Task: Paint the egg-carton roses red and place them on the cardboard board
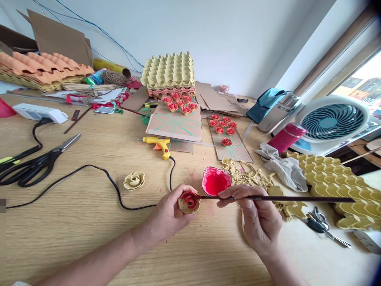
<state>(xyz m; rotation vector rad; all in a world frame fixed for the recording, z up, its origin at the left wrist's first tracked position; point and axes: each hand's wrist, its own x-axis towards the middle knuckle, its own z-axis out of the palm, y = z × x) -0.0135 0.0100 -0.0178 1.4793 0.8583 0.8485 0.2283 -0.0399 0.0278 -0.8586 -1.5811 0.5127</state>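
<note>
My left hand (pixel 170 214) is closed around an egg-carton rose (pixel 189 202), its upper petals red and its lower ones still pale yellow. In my right hand (pixel 259 222) is a dark-handled paintbrush (pixel 300 198), held nearly level, its tip touching the rose's right side. Just beyond the brush stands a small dish of red paint (pixel 216 182). An unpainted cream rose (pixel 134 180) lies on the table, left of my left hand.
A yellow glue gun (pixel 160 146) with a black cord and scissors (pixel 41 161) lie to the left. Red roses (pixel 219 129) stand on cardboard (pixel 175 125) at the back. Carton scraps (pixel 253 176), keys (pixel 323 226), egg trays (pixel 336 186) and a fan (pixel 331 121) are on the right.
</note>
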